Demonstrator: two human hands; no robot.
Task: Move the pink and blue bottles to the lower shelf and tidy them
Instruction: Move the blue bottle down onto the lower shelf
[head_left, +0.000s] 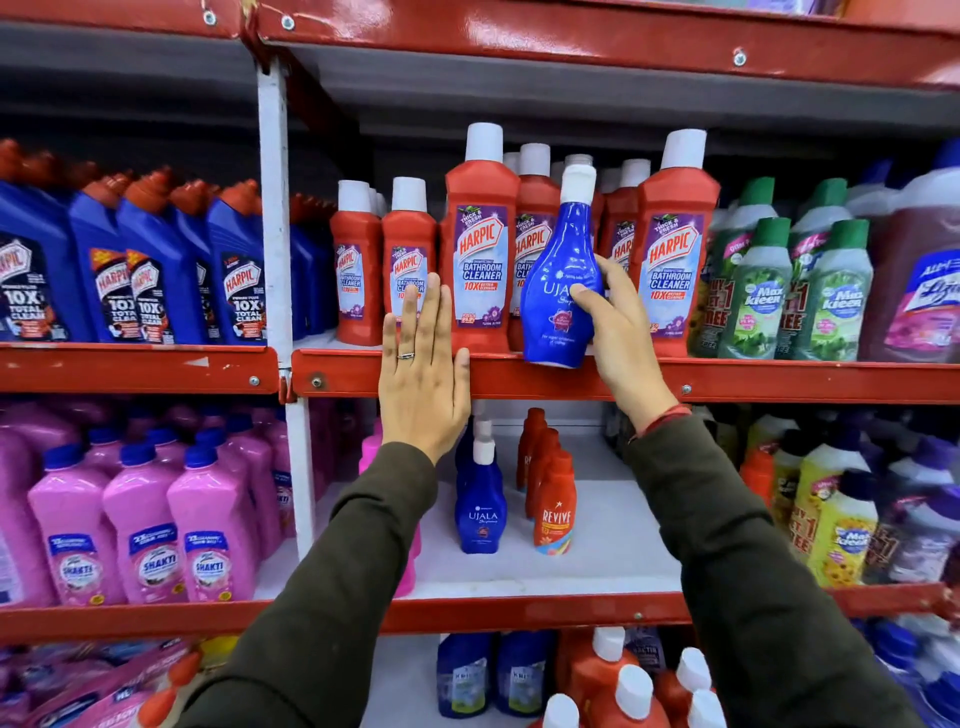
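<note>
A blue Ujala bottle with a white cap tilts at the front edge of the upper shelf, and my right hand grips its right side. My left hand is flat with fingers together, pressed against the upper shelf's red edge in front of the red Harpic bottles. On the lower shelf a row of blue Ujala bottles stands upright. A pink bottle shows partly behind my left sleeve.
Orange Revive bottles stand in a row right of the blue ones, with bare white shelf beyond them. Pink Shakti bottles fill the lower left bay. Green Max Kleen bottles and yellow bottles crowd the right.
</note>
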